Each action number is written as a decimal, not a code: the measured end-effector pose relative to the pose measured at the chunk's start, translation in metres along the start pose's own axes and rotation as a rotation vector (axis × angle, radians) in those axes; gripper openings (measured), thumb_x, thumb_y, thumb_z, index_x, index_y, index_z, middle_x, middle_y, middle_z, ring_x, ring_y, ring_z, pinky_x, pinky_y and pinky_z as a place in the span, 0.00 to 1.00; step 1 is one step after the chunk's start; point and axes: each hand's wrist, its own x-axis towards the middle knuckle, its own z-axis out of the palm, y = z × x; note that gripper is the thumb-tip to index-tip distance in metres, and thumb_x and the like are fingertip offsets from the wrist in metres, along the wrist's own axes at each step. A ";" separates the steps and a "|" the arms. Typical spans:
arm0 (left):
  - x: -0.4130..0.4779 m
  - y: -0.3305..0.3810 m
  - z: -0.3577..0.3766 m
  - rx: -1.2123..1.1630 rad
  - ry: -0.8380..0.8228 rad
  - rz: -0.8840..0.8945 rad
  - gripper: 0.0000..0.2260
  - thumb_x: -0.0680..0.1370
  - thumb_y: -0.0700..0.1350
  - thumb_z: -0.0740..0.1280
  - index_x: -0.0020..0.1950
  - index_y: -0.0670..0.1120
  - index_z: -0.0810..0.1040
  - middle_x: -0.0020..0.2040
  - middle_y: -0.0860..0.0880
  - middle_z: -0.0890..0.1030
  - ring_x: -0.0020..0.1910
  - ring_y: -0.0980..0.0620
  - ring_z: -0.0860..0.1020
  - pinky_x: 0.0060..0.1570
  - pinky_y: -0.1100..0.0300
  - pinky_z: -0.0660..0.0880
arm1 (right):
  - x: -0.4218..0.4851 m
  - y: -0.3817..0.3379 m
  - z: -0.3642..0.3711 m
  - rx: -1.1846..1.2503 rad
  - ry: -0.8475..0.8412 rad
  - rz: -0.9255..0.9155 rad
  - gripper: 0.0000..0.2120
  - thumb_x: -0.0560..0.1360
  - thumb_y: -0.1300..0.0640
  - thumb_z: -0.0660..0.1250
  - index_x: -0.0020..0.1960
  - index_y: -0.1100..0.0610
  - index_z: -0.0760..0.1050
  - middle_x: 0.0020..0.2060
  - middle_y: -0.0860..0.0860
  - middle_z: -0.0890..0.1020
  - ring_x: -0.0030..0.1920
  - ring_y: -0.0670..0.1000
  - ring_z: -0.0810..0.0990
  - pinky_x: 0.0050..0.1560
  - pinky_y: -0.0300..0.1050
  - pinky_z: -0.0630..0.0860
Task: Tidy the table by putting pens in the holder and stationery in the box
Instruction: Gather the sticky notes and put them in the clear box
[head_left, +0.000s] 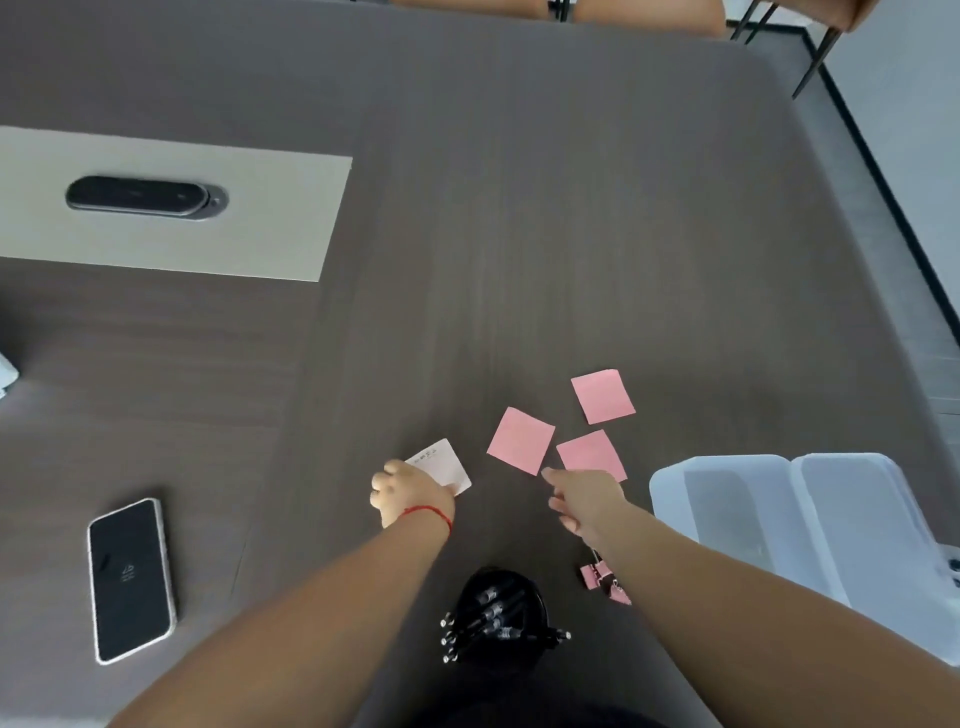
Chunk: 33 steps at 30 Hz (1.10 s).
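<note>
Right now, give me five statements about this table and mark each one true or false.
1. Three pink sticky notes lie on the table. True.
2. The black pen holder is empty. False: several black pens stand in it.
3. The left hand rests on a white note. True.
4. The clear plastic box sits to the left of the phone. False: the box is at the right side and the phone at the left.
5. The right hand is inside the box. False: it reaches toward the pink notes, outside the box.
</note>
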 end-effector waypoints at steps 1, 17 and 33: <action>0.002 0.005 0.005 -0.053 0.000 -0.031 0.32 0.71 0.52 0.74 0.65 0.36 0.63 0.65 0.38 0.70 0.64 0.40 0.71 0.62 0.52 0.71 | 0.005 -0.003 0.004 -0.144 0.040 -0.095 0.12 0.75 0.55 0.68 0.53 0.63 0.78 0.39 0.53 0.79 0.43 0.54 0.81 0.34 0.42 0.75; 0.044 0.044 -0.016 -0.625 -0.302 0.199 0.20 0.74 0.35 0.56 0.65 0.47 0.70 0.48 0.45 0.82 0.40 0.44 0.82 0.45 0.51 0.79 | 0.043 -0.024 0.038 -0.429 0.145 -0.438 0.11 0.78 0.51 0.59 0.40 0.53 0.74 0.37 0.51 0.79 0.36 0.53 0.77 0.33 0.45 0.71; 0.021 0.069 -0.004 -0.527 -0.704 0.251 0.17 0.78 0.34 0.58 0.66 0.42 0.74 0.54 0.45 0.80 0.51 0.47 0.79 0.44 0.59 0.78 | 0.047 -0.024 -0.019 -0.532 0.094 -0.513 0.14 0.72 0.42 0.67 0.53 0.48 0.74 0.46 0.44 0.77 0.47 0.50 0.78 0.45 0.45 0.74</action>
